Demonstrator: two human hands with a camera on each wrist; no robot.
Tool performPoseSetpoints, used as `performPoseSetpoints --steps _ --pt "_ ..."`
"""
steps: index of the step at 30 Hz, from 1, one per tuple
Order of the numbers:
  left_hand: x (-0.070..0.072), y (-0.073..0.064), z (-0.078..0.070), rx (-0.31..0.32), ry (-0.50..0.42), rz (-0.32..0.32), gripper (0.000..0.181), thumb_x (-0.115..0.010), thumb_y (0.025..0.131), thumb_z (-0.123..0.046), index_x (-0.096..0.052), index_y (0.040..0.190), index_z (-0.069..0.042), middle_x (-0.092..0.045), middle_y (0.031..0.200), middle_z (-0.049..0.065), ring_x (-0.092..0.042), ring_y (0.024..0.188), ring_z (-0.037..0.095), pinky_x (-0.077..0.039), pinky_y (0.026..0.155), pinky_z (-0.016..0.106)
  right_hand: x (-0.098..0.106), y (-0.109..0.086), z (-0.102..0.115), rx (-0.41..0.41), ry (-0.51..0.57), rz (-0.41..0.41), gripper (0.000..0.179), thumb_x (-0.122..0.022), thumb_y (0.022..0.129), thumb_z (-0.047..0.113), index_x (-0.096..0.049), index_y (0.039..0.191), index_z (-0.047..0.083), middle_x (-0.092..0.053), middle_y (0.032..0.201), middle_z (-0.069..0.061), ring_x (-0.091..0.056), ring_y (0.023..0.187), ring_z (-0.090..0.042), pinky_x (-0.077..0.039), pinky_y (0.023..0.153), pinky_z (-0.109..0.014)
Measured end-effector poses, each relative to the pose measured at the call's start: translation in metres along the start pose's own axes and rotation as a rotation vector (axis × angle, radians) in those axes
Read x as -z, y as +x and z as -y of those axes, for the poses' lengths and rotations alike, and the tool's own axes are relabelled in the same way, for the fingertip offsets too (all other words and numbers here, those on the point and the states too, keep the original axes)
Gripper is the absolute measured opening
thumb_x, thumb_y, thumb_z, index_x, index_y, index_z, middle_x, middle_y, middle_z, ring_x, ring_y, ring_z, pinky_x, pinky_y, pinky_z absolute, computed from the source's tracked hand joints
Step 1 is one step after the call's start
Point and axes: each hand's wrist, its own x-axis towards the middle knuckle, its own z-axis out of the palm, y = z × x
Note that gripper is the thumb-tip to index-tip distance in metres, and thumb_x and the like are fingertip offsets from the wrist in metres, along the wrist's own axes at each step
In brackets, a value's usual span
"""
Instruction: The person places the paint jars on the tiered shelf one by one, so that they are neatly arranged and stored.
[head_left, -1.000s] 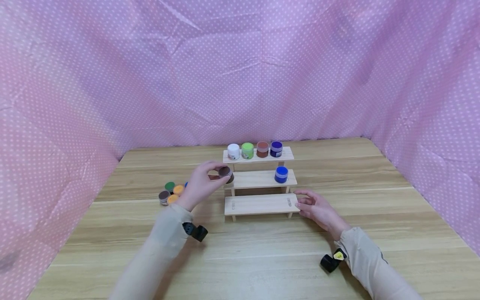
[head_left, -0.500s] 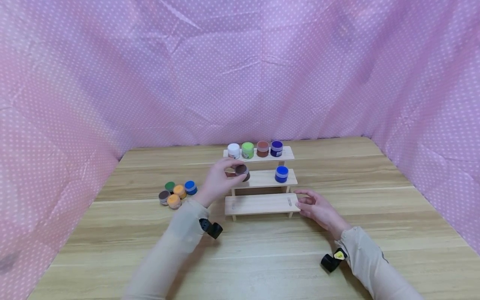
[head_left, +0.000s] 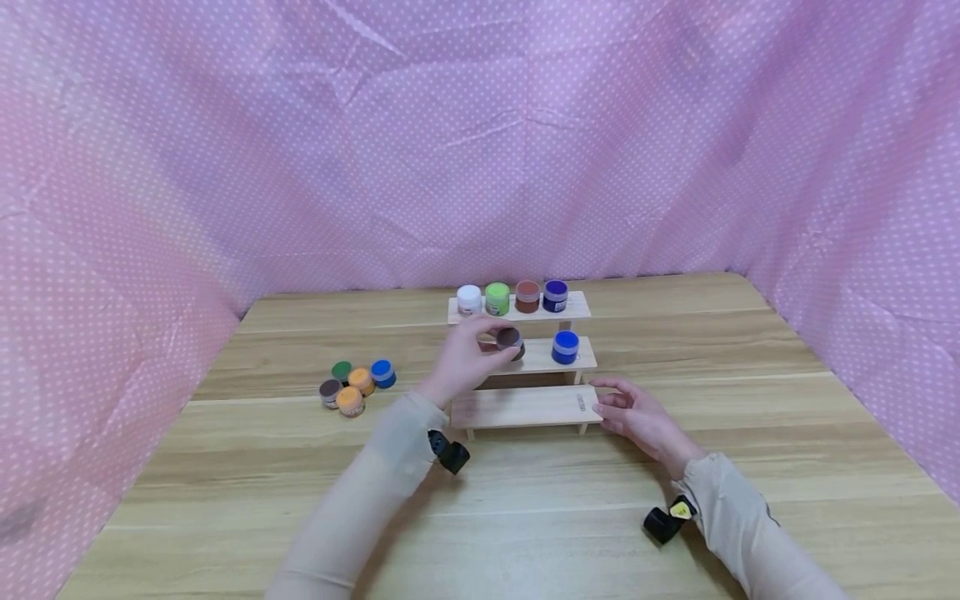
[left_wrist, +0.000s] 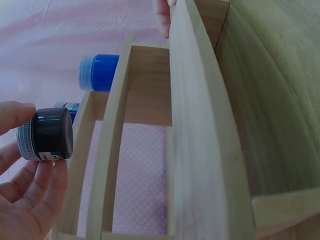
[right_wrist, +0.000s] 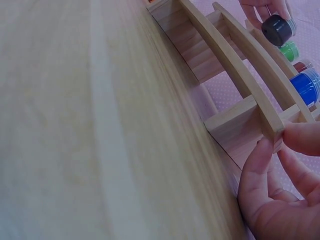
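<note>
My left hand (head_left: 467, 360) pinches a dark brown paint jar (left_wrist: 50, 134) between thumb and fingers, just over the middle tier of a three-tier wooden stand (head_left: 525, 407). To the right on that same tier sits a blue paint jar (head_left: 566, 347). Along the top tier stand a white jar (head_left: 468, 300), a light green jar (head_left: 497, 299), a reddish-brown jar (head_left: 527, 297) and a dark blue jar (head_left: 555, 296). My right hand (head_left: 637, 419) grips the right end of the lowest tier, with thumb and fingers around the board's corner (right_wrist: 274, 131).
Left of the stand, a group of paint jars rests on the wooden table (head_left: 225, 467): a green (head_left: 342, 372), a blue (head_left: 383, 373), a dark brown (head_left: 330, 392) and two orange ones (head_left: 350, 401). A pink dotted cloth (head_left: 480, 150) hangs behind the table.
My left hand has moved right with the dark brown jar, from the left end of the middle tier toward its middle. The right hand has stayed at the lowest tier's end.
</note>
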Motion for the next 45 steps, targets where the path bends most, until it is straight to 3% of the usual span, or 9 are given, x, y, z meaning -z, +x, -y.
performPoseSetpoints --steps 7,22,45 --pt "-0.009 0.006 -0.003 0.002 -0.01 0.013 0.033 -0.072 0.08 -0.014 -0.065 0.111 -0.006 -0.061 0.108 0.006 -0.059 0.099 0.016 -0.054 0.083 0.022 0.002 0.001 -0.001 0.01 -0.004 0.007 0.051 -0.055 0.09 0.004 -0.035 0.136 -0.001 -0.053 0.1 0.0 -0.055 0.087 -0.007 -0.052 0.075 -0.02" --pt "-0.024 0.015 -0.001 -0.053 0.063 0.055 0.033 -0.072 0.081 -0.014 -0.064 0.112 -0.005 -0.063 0.105 0.007 -0.06 0.097 0.016 -0.054 0.08 0.019 0.0 -0.001 0.0 0.009 0.01 0.007 0.051 -0.056 0.09 0.005 -0.035 0.136 -0.001 -0.054 0.101 0.0 -0.055 0.088 -0.007 -0.052 0.076 -0.02" --pt "-0.03 0.02 0.0 -0.018 0.137 0.086 0.035 -0.072 0.081 -0.022 -0.065 0.113 -0.009 -0.063 0.104 0.002 -0.06 0.093 0.013 -0.053 0.082 0.022 0.001 0.001 -0.001 0.022 0.003 0.014 0.05 -0.053 0.09 0.003 -0.033 0.136 -0.003 -0.052 0.099 0.0 -0.054 0.086 -0.007 -0.052 0.074 -0.02"
